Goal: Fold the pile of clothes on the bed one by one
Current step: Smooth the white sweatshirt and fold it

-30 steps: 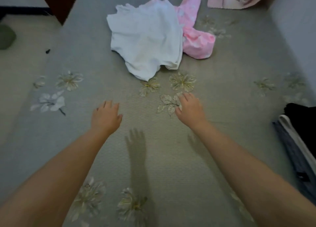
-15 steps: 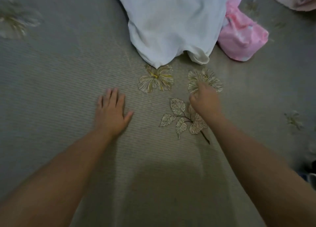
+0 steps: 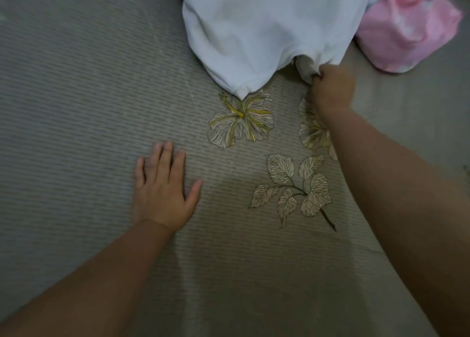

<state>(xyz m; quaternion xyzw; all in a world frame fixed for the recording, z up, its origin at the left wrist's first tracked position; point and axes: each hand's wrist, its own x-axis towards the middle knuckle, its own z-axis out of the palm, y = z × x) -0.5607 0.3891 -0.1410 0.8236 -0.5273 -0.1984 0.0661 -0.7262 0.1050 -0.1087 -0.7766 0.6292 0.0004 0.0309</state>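
Right hand [image 3: 332, 89] pinching white garment [image 3: 267, 29] hem, left hand [image 3: 162, 189] flat, fingers spread, on bed [image 3: 76, 95]

On the bed [image 3: 76, 82] the shirt [image 3: 267, 26] lies at the far side — a second garment [image 3: 407, 29] touching its right; left hand [image 3: 160, 184] flat nearer, right hand [image 3: 333, 87] at the shirt's near edge.

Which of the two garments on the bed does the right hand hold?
The white garment: the right hand grips its lower hem. The pink garment lies beside it, to the right, and no hand touches it.
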